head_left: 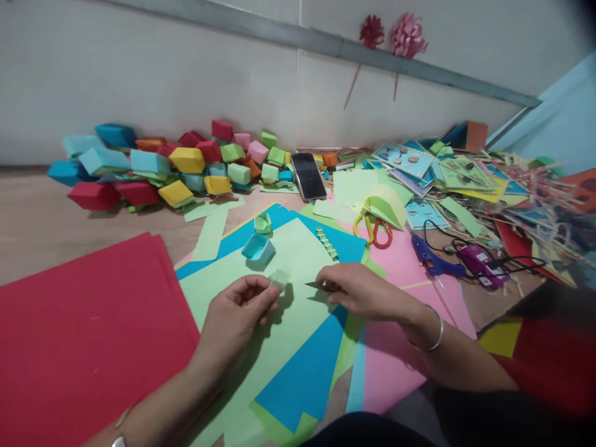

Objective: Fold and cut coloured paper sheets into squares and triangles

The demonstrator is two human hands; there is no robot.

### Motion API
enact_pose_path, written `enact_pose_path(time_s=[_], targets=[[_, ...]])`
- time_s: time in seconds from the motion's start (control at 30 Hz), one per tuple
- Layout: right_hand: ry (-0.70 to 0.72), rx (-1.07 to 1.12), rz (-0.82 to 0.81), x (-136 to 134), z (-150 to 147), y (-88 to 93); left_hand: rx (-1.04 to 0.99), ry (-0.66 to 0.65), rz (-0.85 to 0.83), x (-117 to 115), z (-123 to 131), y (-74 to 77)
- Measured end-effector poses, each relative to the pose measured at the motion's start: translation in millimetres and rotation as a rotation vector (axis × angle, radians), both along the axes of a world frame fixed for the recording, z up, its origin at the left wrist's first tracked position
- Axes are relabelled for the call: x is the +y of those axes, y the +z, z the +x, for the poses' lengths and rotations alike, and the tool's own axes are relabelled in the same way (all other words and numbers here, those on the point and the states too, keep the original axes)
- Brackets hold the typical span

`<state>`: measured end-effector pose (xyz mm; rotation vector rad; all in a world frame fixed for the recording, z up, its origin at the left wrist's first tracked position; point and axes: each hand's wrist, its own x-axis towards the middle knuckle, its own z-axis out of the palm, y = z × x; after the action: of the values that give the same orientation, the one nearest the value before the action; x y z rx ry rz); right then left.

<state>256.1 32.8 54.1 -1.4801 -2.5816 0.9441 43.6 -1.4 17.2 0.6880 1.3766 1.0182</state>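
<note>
Between the thumb and fingers of my left hand [244, 304] is a small pale green folded paper piece [280, 279], slightly blurred. My right hand [356, 288] is closed around a tool with a dark pointed blade [315, 286]; its handle is hidden in my fingers. The blade points left toward the paper piece, with a gap between them. Beneath both hands lies a light green paper sheet [223, 366]. On it, beyond my left hand, stand an open light blue paper box [259, 249] and a small green paper box [263, 223]. A zigzag-folded green strip [326, 243] lies beyond my right hand.
Red sheets [84, 335] lie at left, with colourful paper boxes [186, 160] piled along the wall. A phone [308, 176] lies centre back. Scissors [374, 231], a blue glue gun [435, 259], a purple corded block [482, 264] and paper scraps [460, 214] crowd the right.
</note>
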Motion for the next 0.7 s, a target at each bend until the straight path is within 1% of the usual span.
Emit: enact_pose_path(time_s=[0.07, 0.13, 0.17, 0.2, 0.23, 0.27, 0.33, 0.4, 0.43, 0.5, 0.6, 0.7], targets=[[-0.035, -0.189, 0.113, 8.4, 9.9, 4.0, -0.015, -0.024, 0.029, 0.8, -2.4, -2.6], [-0.132, -0.4, 0.219, 15.8, 17.6, 2.7, -0.008, -0.052, 0.067, 1.1, -4.7, -4.8], [-0.178, -0.471, 0.268, 18.3, 19.8, 0.9, -0.002, -0.071, 0.083, 1.0, -5.6, -5.5], [-0.203, -0.483, 0.319, 19.7, 20.8, -1.2, -0.002, -0.095, 0.094, 0.7, -6.3, -5.9], [-0.197, -0.415, 0.372, 19.8, 20.4, -3.0, -0.011, -0.124, 0.096, 0.2, -6.7, -6.0], [-0.156, -0.269, 0.425, 18.7, 18.7, -4.5, -0.028, -0.155, 0.089, -0.5, -6.9, -6.0], [-0.001, 0.136, 0.481, 13.7, 12.7, -6.2, -0.072, -0.209, 0.054, -2.3, -6.8, -5.5], [0.147, 0.477, 0.432, 7.2, 5.0, -7.3, -0.117, -0.266, 0.01, -4.2, -6.5, -5.0], [0.186, 0.586, 0.381, 4.3, 1.3, -8.1, -0.139, -0.301, -0.009, -5.0, -6.2, -4.9], [0.201, 0.714, 0.251, 0.5, -4.9, -10.9, -0.188, -0.358, -0.032, -6.2, -5.8, -5.0], [0.135, 0.82, 0.022, -1.0, -10.9, -17.3, -0.25, -0.382, -0.074, -6.7, -5.4, -5.2], [-0.026, 0.852, -0.174, 0.2, -15.3, -24.7, -0.274, -0.347, -0.097, -6.2, -5.3, -5.7]])
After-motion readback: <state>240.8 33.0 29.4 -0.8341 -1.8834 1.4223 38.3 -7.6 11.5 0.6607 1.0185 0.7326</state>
